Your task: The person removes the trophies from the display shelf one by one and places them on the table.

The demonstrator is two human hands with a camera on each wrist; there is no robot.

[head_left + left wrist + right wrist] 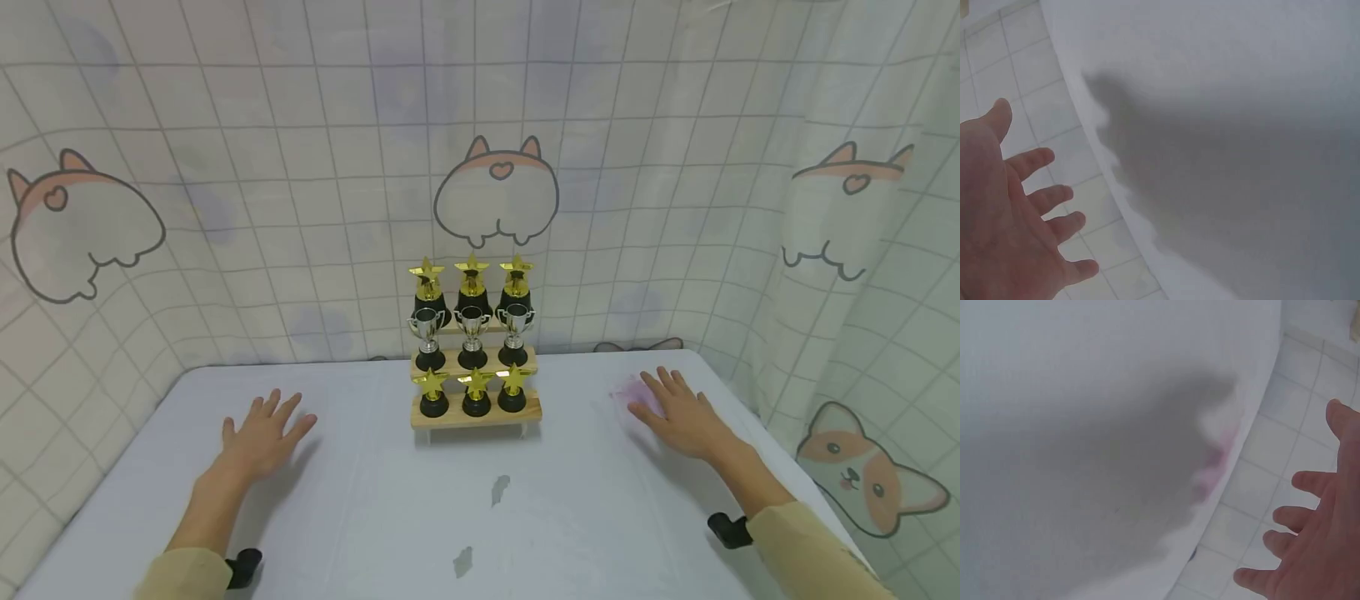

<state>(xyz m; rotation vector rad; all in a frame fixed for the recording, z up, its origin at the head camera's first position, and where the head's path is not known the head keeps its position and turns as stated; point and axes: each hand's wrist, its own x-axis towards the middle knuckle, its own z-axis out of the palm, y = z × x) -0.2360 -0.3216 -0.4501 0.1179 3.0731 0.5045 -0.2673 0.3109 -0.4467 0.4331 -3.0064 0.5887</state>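
- Left hand [262, 442], lower left of the frame: fingers straight and spread wide, nothing held, white tabletop [360, 500] below
- Right hand [684, 421], right of centre: same wide spread, nothing held, near a pink patch [639, 390]
- Both hands well apart from the stepped wooden stand [480, 422], which sits mid-frame, loaded
- Step in hand reads as a ready stance; best done with both hands level and loose, kept out from over the stand
- For any reach: come in from the front, pinch by stem or black base, spare the star tips; neighbours stand close and could topple
- Count, front to back: three small gold star trophies [476, 385], three silver cups [472, 323], three big gold star trophies [472, 279]; nine in all
- Also: one stand, three tiers; two grey patches [500, 490], lower centre
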